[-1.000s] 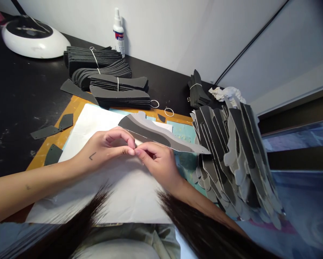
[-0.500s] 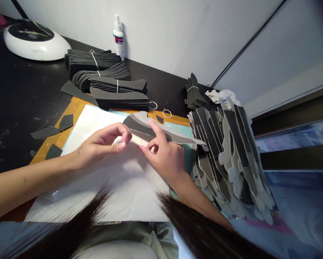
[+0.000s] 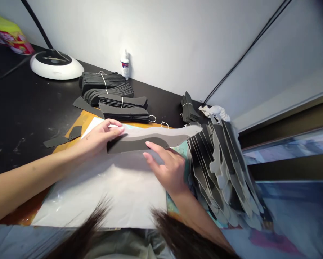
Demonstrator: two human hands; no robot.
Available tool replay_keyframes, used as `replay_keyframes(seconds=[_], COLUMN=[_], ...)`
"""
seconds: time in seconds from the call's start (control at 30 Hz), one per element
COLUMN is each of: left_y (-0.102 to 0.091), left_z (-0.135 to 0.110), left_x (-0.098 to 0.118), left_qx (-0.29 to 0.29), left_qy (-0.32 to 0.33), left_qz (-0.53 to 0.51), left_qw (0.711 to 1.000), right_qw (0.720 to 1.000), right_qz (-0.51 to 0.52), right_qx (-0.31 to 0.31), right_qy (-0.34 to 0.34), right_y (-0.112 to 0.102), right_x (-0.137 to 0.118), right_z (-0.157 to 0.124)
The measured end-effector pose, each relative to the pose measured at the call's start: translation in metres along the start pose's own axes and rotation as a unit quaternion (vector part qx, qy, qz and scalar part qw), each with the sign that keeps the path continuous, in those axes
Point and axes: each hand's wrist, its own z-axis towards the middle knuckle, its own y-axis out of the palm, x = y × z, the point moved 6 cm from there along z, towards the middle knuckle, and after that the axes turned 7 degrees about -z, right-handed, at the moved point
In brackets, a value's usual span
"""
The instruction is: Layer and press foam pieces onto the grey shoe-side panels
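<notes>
A long curved layered strip of dark and pale grey sheet material [image 3: 147, 141] is held over a white sheet [image 3: 102, 194], its right end reaching a fanned heap of grey cut pieces [image 3: 218, 169]. Its left end is gripped by the left hand [image 3: 98, 138], the fingers [image 3: 115, 126] together over the upper edge. The right hand [image 3: 168, 169] is kept open, its fingers [image 3: 153, 146] apart, their tips on the lower edge. Tied stacks of dark pieces [image 3: 115, 100] are laid beyond, on the black worktop [image 3: 34, 104].
</notes>
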Motion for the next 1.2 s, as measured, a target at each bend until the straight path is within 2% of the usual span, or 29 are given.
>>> replay_keyframes(seconds=[0.1, 0.23, 0.37, 0.5, 0.67, 0.77, 0.87, 0.93, 1.03, 1.13, 1.2], left_y=[-0.005, -0.01, -0.009, -0.006, -0.009, -0.01, -0.012, -0.018, -0.046, -0.096, -0.137], left_z=[-0.002, -0.002, -0.002, 0.0, 0.006, 0.009, 0.01, 0.005, -0.017, -0.062, -0.092], left_x=[-0.007, 0.0, 0.009, 0.007, 0.002, 0.008, 0.023, 0.038, 0.069, 0.098, 0.098], left_qx=[0.077, 0.122, 0.123, 0.1, 0.105, 0.075, 0.03, -0.01, -0.051, -0.072, -0.063], left_qy=[-0.038, 0.007, 0.033, 0.009, 0.029, 0.051, 0.069, 0.072, 0.081, 0.091, 0.068], left_qz=[-0.077, -0.094, -0.082, -0.109, -0.108, -0.085, -0.047, -0.008, 0.066, 0.128, 0.214], left_qw=[0.993, 0.988, 0.988, 0.989, 0.988, 0.992, 0.996, 0.997, 0.993, 0.985, 0.972], right_qw=[0.997, 0.98, 0.966, 0.954, 0.938, 0.937, 0.944, 0.951, 0.963, 0.966, 0.953], right_qz=[0.073, 0.162, 0.167, 0.19, 0.239, 0.254, 0.254, 0.242, 0.177, 0.119, 0.152], right_qx=[-0.006, -0.034, 0.02, 0.068, 0.066, 0.065, 0.026, 0.018, 0.047, 0.086, 0.139], right_qy=[0.007, 0.106, 0.196, 0.223, 0.242, 0.231, 0.208, 0.191, 0.198, 0.212, 0.224], right_y=[0.006, 0.018, 0.015, 0.008, 0.013, 0.017, 0.018, 0.007, -0.034, -0.093, -0.132], right_x=[0.006, 0.031, 0.056, 0.07, 0.076, 0.074, 0.067, 0.059, 0.051, 0.054, 0.067], right_z=[-0.001, 0.001, 0.002, 0.003, 0.002, 0.003, 0.007, 0.011, 0.016, 0.02, 0.021])
